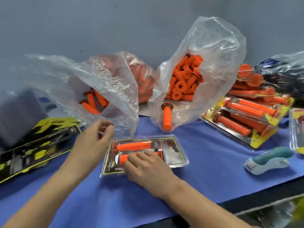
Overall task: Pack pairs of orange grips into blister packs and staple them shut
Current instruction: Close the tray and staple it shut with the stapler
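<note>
Low in the middle of the frame, the blister pack [174, 155] is laid flat on the blue cloth [213, 170], and two orange grips are already seated in it. The upper grip [134, 146] is fully shown; the lower grip [123, 157] is half covered by the right hand [148, 168], whose fingers are stretched out straight and pressed down on it. Nothing is clasped there, only held flat. The left hand [92, 142] is lifted just left of the pack, its fingers loosely curled; nothing is seen between them, though the hand is blurred.

The pack is judged light and springy: thin clear shell, slick to the touch, likely to pop open if pressure is let off. The grips look rubbery and soft, so they should be seated by a push and not expected to slide. The flat rim around the card is best pinched, since the staples must be driven there.

At lower right the stapler [269, 160] is waiting, untouched. Finished packs [243, 116] are stacked at right, and loose grips are heaped in the clear bag [218, 51] at upper centre.
</note>
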Action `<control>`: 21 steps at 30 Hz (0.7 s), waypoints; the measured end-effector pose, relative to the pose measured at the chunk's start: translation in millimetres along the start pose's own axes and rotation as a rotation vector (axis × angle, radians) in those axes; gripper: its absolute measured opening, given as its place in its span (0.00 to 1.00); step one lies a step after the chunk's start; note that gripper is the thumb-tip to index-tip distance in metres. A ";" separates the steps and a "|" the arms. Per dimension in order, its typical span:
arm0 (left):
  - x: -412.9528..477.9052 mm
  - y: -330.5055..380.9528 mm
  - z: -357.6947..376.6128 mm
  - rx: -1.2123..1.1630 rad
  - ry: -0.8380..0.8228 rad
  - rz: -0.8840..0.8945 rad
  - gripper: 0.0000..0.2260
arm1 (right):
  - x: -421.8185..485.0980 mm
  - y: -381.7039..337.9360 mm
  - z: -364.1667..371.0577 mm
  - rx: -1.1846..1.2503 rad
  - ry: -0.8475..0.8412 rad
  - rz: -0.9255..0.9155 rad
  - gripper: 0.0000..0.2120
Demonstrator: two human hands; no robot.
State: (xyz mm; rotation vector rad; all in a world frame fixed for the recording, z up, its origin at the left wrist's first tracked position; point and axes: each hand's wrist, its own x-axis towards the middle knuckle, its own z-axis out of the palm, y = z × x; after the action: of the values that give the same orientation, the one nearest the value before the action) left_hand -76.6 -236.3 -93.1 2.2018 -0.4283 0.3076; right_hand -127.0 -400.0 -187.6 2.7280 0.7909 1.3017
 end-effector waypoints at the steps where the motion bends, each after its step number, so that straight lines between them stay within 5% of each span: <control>1: -10.8 -26.6 -10.7 0.008 0.017 -0.175 0.03 | 1.4 -2.4 2.1 -0.013 -0.028 -0.033 0.06; 5: -44.2 -76.8 -19.5 -0.324 -0.106 -0.607 0.11 | 10.7 -8.5 1.2 -0.002 -0.082 -0.161 0.09; 9: -47.9 -73.5 -11.4 -0.394 -0.318 -0.586 0.12 | 14.0 -14.2 -2.0 0.024 -0.051 -0.207 0.11; 21: -41.0 -65.8 -4.8 -0.514 -0.447 -0.659 0.12 | 13.2 -37.6 -1.2 0.050 -0.094 -0.155 0.03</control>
State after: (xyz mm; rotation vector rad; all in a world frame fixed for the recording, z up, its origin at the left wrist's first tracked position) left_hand -87.7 -186.3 -151.4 1.7610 0.0120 -0.5974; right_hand -137.3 -361.5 -185.8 2.6791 1.0160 1.1305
